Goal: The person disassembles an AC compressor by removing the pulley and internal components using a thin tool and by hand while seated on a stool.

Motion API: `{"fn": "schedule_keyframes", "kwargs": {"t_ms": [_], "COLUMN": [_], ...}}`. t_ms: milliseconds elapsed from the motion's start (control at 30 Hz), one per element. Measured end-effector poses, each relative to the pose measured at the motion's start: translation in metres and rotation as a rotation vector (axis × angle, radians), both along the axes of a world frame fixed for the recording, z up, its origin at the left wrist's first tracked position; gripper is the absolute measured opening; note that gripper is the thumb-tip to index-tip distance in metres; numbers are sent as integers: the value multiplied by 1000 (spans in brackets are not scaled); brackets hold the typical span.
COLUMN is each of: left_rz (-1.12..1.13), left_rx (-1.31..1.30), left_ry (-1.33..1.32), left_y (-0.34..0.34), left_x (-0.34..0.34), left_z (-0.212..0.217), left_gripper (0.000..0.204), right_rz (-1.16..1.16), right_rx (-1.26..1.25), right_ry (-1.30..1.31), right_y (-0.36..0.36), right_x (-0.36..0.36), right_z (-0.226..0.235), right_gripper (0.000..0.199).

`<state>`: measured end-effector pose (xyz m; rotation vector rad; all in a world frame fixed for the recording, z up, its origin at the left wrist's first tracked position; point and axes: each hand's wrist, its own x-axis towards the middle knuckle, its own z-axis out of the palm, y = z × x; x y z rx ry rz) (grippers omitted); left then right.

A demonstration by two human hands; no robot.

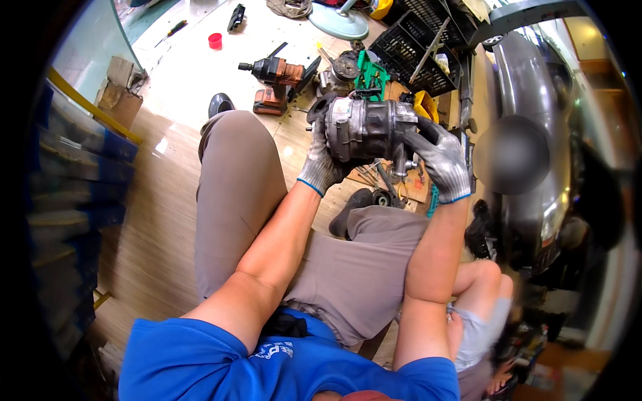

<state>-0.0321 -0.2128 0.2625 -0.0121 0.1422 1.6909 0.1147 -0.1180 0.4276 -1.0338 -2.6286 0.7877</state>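
You hold the metal compressor (369, 128) above your knees, at twelve o'clock; your gloved left hand (323, 160) and right hand (443, 164) both have fingers clamped around its body.

The floor (160, 200) is pale wood-look planking near the seat and turns to lighter, glossy tiles farther off, where bright light glares off it. On the left stands blue shelving (73, 194) with a yellow rail, blurred toward the rim, and cardboard boxes (117, 90) sit beside it. Farther back lie a red cup (215, 40), a screwdriver (170, 31) and a fan base (338, 21). Black plastic crates (418, 50) stand at the upper right, next to a grey car (535, 134).
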Motion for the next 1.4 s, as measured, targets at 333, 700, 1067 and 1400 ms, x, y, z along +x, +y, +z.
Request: {"fn": "schedule_keyframes", "kwargs": {"t_ms": [333, 700, 1067, 1400], "left_rz": [124, 157, -96, -484], "left_rx": [-174, -556, -541, -427], "left_ry": [162, 487, 1355, 1918], "left_y": [11, 29, 142, 203], "left_x": [-2, -55, -57, -37], "left_z": [-15, -110, -157, -171], "left_gripper": [99, 58, 76, 87], "right_rz": [238, -69, -472, -697], "right_rx": [63, -674, -1170, -1607], "right_ry": [-39, -62, 863, 824], "right_y": [58, 108, 98, 81], "right_x": [1, 13, 23, 12], "right_z": [-13, -182, -396, -486], "right_gripper": [30, 50, 34, 34]}}
